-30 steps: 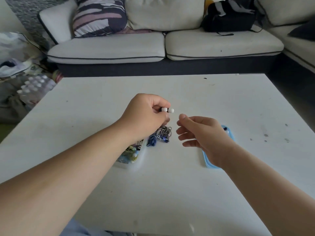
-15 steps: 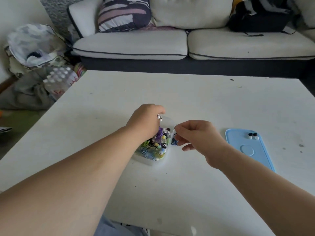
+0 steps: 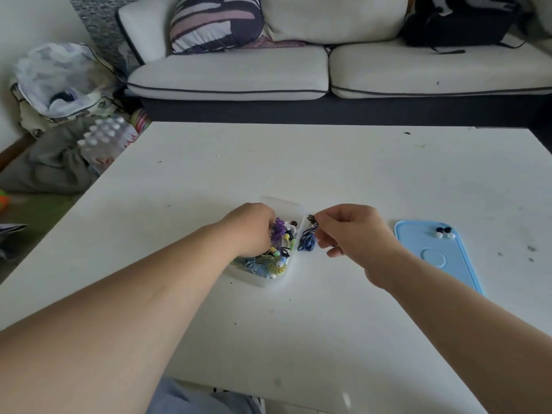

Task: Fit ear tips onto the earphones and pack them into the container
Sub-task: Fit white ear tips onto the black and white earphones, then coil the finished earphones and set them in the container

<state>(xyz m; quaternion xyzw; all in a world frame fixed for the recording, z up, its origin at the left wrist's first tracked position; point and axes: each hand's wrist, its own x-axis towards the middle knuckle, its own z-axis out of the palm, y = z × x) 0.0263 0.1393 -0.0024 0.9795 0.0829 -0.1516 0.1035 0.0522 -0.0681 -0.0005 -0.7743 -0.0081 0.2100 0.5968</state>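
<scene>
On a white worktop [image 3: 298, 339], the left hand [image 3: 254, 228] dips into a clear container [image 3: 285, 204] of tangled colourful earphones [image 3: 277, 258]; its fingers are hidden there, so I cannot tell their hold. The right hand [image 3: 355, 234] pinches a coiled blue earphone cable [image 3: 307, 245] just beside the container's right wall.

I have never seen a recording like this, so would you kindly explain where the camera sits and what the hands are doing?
There is no machine here: a person works with bare hands, and the one camera sits on their head, looking forward and down. On the white table stands a clear container full of coloured earphones. The left hand reaches into it; its fingertips are hidden, so I cannot tell what it holds. The right hand pinches a coiled blue earphone beside the container. Further right lies a blue lid with a few ear tips on it.
</scene>
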